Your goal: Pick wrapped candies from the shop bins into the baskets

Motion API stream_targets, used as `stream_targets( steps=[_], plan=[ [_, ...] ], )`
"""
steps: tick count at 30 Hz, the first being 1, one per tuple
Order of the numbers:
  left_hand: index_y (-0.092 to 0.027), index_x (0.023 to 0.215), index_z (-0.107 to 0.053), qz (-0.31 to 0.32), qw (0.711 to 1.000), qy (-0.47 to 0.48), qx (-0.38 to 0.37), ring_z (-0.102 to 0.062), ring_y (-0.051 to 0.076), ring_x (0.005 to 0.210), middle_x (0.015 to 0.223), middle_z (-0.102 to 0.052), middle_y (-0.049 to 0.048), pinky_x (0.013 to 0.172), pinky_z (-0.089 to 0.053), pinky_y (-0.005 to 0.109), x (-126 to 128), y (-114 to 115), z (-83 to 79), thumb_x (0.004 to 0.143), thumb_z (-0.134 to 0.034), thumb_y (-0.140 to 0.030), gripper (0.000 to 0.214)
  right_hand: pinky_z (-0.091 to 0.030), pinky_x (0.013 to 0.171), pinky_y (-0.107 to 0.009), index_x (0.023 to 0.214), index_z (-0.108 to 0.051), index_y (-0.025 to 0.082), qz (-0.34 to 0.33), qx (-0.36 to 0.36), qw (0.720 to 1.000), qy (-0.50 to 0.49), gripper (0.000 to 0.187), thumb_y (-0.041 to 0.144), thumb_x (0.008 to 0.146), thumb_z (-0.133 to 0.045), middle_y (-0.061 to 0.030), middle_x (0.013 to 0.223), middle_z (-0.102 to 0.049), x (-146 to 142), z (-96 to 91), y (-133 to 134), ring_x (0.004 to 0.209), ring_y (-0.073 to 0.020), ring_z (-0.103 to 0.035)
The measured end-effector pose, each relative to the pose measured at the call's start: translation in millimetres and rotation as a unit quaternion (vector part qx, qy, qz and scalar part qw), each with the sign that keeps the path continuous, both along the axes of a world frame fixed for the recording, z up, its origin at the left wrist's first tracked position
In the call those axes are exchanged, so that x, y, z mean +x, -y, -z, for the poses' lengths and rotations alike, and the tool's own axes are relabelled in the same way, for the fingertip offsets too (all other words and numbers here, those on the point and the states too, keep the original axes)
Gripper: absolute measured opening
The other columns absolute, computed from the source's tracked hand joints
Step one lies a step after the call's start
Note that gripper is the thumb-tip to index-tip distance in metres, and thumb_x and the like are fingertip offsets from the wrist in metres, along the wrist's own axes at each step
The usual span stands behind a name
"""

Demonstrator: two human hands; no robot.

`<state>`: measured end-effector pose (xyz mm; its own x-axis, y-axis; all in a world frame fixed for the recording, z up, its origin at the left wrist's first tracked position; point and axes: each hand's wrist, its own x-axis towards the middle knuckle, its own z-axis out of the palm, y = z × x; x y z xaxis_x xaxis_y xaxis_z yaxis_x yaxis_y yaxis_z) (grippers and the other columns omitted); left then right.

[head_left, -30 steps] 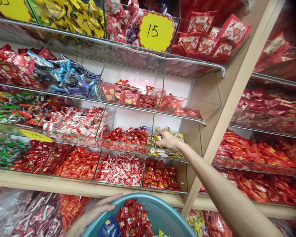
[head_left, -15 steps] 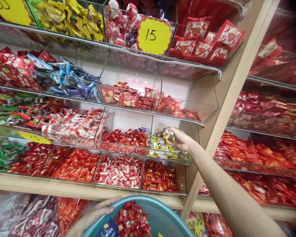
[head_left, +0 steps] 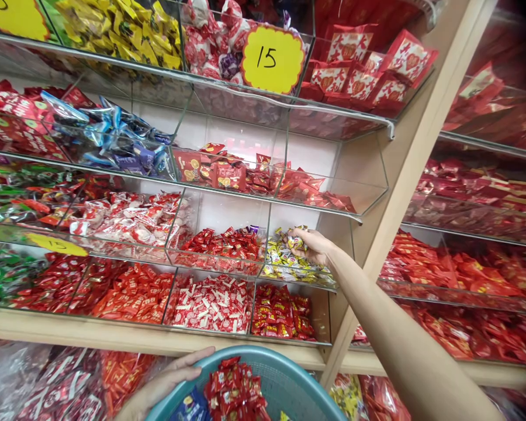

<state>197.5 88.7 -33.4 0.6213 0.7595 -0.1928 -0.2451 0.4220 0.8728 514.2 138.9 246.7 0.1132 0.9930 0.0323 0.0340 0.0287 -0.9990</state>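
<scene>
My right hand [head_left: 311,245] reaches into a clear shelf bin and is closed around some yellow-and-white wrapped candies [head_left: 296,238]. More of the same yellow candies [head_left: 284,260] lie under and beside it in the bin. At the bottom, my left hand [head_left: 175,374] grips the left rim of a teal plastic basket [head_left: 296,377], its fingers over the edge. Inside the basket are a pile of red wrapped candies [head_left: 235,389] and some blue packets [head_left: 191,407]. A bit of yellow wrapper shows at the bottom edge of the view.
Clear dividers split the shelves into bins. Red candies [head_left: 221,245] lie left of the yellow ones; red-and-white candies [head_left: 213,304] sit below. A wooden post [head_left: 386,234] stands right of my hand. A price card [head_left: 272,58] reads 15. Bagged candies [head_left: 61,386] lie beneath the shelf.
My right hand has shifted slightly left and down within the yellow candy bin, still holding candies. My left hand and the basket are nearly where they were.
</scene>
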Motion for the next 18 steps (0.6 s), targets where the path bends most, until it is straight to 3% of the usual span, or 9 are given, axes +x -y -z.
stream_targets(
  steps=[3,6,12,18],
  plan=[
    [-0.03,0.107,-0.063,-0.002,1.0,-0.001,0.006,-0.057,0.025,0.1,0.105,-0.066,0.0009,0.09,-0.034,0.033,-1.1,0.4,-0.3,0.06,-0.068,-0.028,0.047,-0.045,0.043,-0.014,0.077,-0.054,0.017,0.03,-0.001,0.994,0.103,0.017,0.018,0.062,-0.062,0.0022,0.067,-0.054,-5.0,-0.5,-0.7,0.052,-0.0054,-0.047],
    [-0.028,0.109,-0.061,-0.005,1.0,-0.016,0.007,-0.06,0.022,0.093,0.103,-0.067,-0.0002,0.083,-0.039,0.03,-2.7,1.5,-3.0,0.063,-0.067,-0.026,0.047,-0.047,0.046,-0.017,0.081,-0.054,0.017,0.023,-0.007,0.987,0.162,0.024,0.019,0.059,-0.064,0.0023,0.068,-0.054,-11.7,-1.6,0.1,0.053,-0.0063,-0.047],
    [-0.028,0.109,-0.061,0.0,1.0,-0.011,0.0,-0.063,0.018,0.083,0.104,-0.067,0.0007,0.075,-0.042,0.025,-2.0,5.0,-10.0,0.066,-0.067,-0.024,0.044,-0.05,0.046,-0.025,0.108,-0.049,0.016,0.062,-0.02,0.967,0.245,0.065,0.017,0.048,-0.073,0.0004,0.069,-0.055,-19.1,-0.4,-1.5,0.059,-0.0133,-0.053],
    [-0.026,0.109,-0.061,0.0,1.0,0.005,-0.004,-0.058,0.021,0.098,0.107,-0.065,0.0008,0.086,-0.038,0.027,-1.0,5.6,-9.2,0.064,-0.068,-0.024,0.045,-0.045,0.041,-0.024,0.111,-0.051,0.015,0.042,0.005,0.937,0.348,0.06,0.01,0.053,-0.067,0.0023,0.055,-0.054,-18.1,2.2,-5.2,0.051,-0.0131,-0.051]
  ],
)
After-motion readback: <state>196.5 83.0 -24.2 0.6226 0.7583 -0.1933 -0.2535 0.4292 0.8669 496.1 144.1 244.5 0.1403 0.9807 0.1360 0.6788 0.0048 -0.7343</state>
